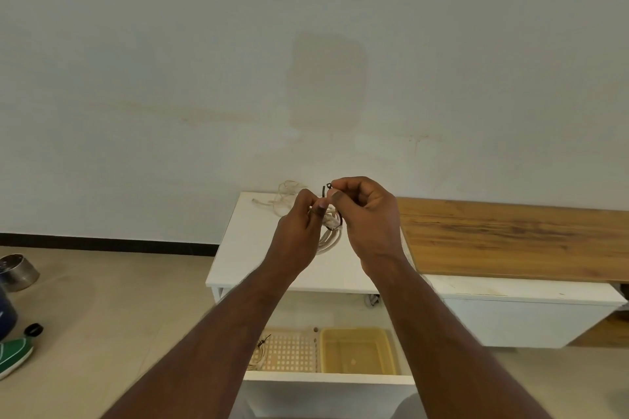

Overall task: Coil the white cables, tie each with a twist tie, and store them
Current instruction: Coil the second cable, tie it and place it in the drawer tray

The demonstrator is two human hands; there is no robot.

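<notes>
We hold a coiled white cable (329,235) above the white cabinet (238,248), left hand (299,231) pinching the loops so they cannot spring apart, right hand (366,214) gripping a thin dark twist tie (326,188) for binding. Another cable (284,197) lies tangled at the far edge; near us, an open drawer (326,378) shows a perforated basket (289,349).

soft, even daylight, faint shadows, slight overall blur, wide-angle bending at edges.
</notes>
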